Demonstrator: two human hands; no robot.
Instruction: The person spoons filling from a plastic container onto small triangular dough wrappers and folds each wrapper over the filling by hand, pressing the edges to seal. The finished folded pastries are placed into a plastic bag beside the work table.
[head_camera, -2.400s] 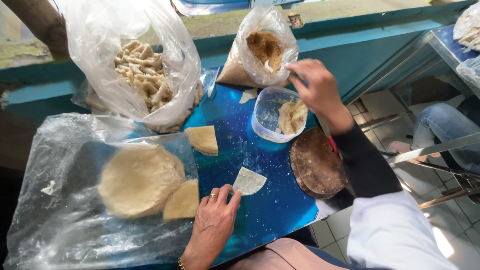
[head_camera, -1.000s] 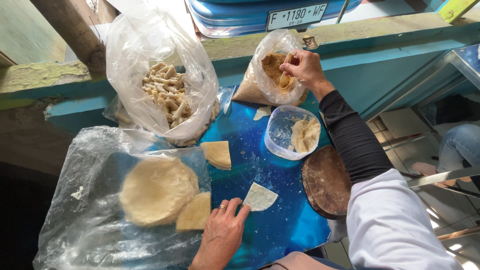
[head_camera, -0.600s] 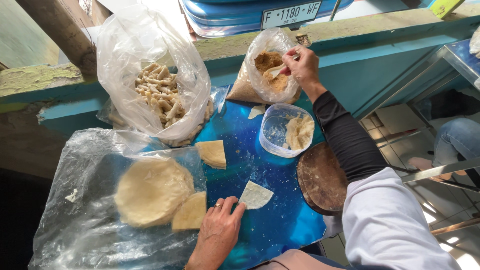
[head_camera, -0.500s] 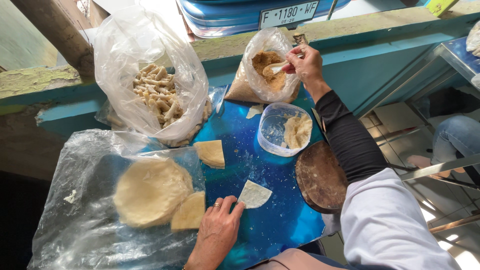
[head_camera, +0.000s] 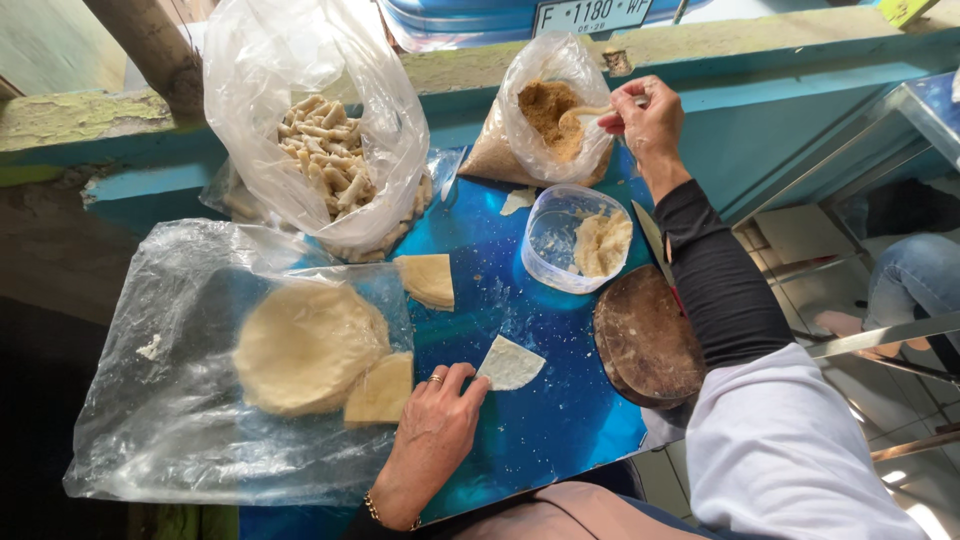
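so over on the far left we've got the crumpled clear plastic sheet (head_camera: 150, 400) spread flat on the shiny blue table top (head_camera: 550, 420), probably so the round stack of pale dough wrappers (head_camera: 305, 345) and the cut wedge beside it (head_camera: 382, 390) don't stick or dry out. above that, the big clear bag of pale rolled sticks (head_camera: 320, 150) stands with its mouth open against the ledge, easy to drop things into.

our left hand (head_camera: 435, 435) lies palm down, wrist low, fingers spread and pinning the near corner of the small triangular dough piece (head_camera: 510, 363) flat on the blue surface. it's pressing, not gripping anything.

further right, the clear round plastic tub of pale paste (head_camera: 585, 240) sits within reach, with the dark round wooden board (head_camera: 645, 335) just beside it.

our right hand (head_camera: 645, 120) is stretched out, arm nearly straight, fingers pinched shut on a pale spoon (head_camera: 585, 112) dipped into the small clear bag of brown crumbly filling (head_camera: 545, 115), which leans on the ledge with its mouth open.
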